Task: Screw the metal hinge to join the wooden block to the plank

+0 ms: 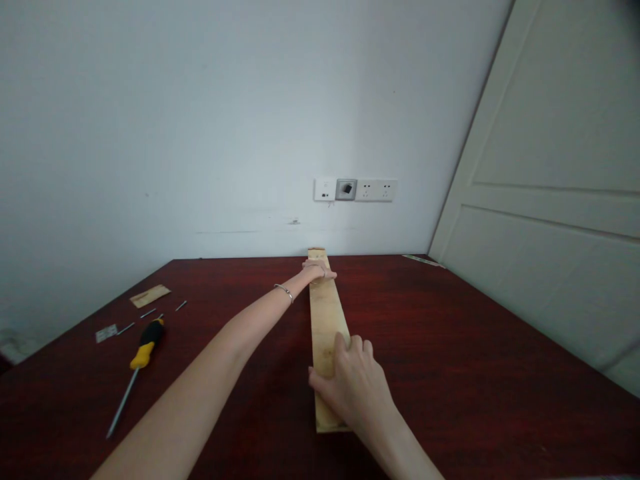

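A long pale wooden plank [327,319] lies on the dark red table [450,333], running away from me toward the wall. My left hand [318,270] reaches far out and rests on the plank's far end, fingers curled over it; a thin bracelet circles that wrist. My right hand [355,383] lies on the plank's near end, fingers flat on top and thumb against its left edge.
A yellow-and-black screwdriver [143,353] lies at the left of the table. Near it are several loose screws [148,313], a small metal hinge [106,333] and a small wooden piece [150,295]. Wall sockets [356,189] sit above the table; a white door [550,200] stands at right.
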The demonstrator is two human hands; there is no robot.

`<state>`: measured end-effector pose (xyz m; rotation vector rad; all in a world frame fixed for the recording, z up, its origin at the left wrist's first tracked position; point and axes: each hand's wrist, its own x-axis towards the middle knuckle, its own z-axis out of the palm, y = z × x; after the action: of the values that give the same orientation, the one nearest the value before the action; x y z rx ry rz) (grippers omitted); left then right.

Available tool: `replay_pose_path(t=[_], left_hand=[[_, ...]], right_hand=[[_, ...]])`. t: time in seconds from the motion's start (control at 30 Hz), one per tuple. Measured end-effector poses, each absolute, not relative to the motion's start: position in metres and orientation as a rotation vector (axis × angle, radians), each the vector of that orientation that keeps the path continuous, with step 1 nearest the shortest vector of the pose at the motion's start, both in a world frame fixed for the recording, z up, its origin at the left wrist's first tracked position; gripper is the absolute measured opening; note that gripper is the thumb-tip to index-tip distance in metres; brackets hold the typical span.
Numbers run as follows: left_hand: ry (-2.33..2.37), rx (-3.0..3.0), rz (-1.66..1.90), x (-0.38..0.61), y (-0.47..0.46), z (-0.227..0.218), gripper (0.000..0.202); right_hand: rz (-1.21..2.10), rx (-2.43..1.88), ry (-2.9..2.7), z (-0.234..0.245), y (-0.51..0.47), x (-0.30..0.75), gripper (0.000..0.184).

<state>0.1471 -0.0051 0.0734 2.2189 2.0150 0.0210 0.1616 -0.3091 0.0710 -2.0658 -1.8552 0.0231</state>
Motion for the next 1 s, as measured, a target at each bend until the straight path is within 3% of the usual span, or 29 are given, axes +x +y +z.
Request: replay_pose_path(t=[0.27,0.53,1.0], left_hand=[[2.013,2.227,-0.018,0.172,-0.007,0.059,0.081],[2.04,2.16,-0.08,0.148,0.001,0.053,0.066],[2.035,2.193,-0.064,0.125,-0.003,0.051,0.072]], right_hand=[[0.053,-2.103,-1.795,0.045,-0.309,0.176,0.046],[0.091,-2.047,-1.828,0.041,-0.301,0.166,0.049],[0.094,-2.028,-1.86,0.038,-0.298,0.152,0.046]])
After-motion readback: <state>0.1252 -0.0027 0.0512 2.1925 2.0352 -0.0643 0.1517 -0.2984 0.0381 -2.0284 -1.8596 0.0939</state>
